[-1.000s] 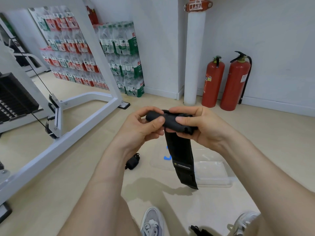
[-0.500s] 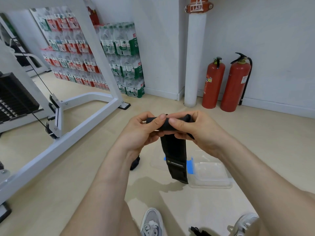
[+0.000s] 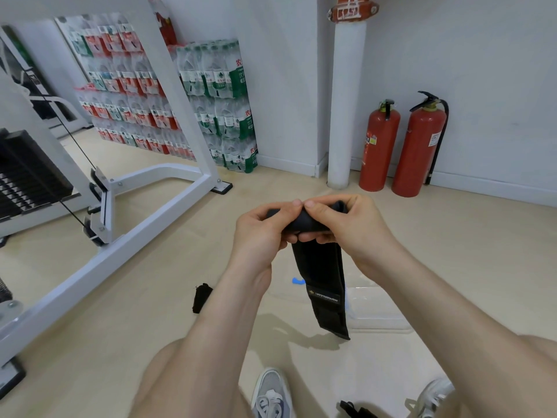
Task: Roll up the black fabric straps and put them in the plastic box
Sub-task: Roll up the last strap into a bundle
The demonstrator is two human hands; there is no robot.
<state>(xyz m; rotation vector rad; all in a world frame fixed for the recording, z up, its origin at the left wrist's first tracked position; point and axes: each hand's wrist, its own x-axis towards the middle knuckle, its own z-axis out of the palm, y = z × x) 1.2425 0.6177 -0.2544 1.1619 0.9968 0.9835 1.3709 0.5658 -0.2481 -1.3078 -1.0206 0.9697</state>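
Clear plastic box [image 3: 385, 322] sits on the floor, partly hidden, and I cannot tell whether its lid is on. Above the box and a little to its left hangs the black strap [image 3: 321, 273]. Its top is wound into a short thick roll and its long flat tail dangles free, with a small printed label near the lower end.

The left hand [image 3: 259, 233] and the right hand [image 3: 349, 227] both grip the roll. The thumbs meet on top and the fingers curl underneath.

The main risk, in my judgement, is the roll going slack. The fabric looks thick and springy, so any easing of the thumbs between turns could let the coil unwind. The tail also hangs slightly askew, so the winding may creep sideways into a cone that would sit badly in the box. Once dropped in, a roll with nothing to fasten it could spring open.

Two more black straps lie loose. One [image 3: 201, 297] is on the floor well to the left of the box, and the other [image 3: 355, 410] is nearer the person than the box, by the shoes
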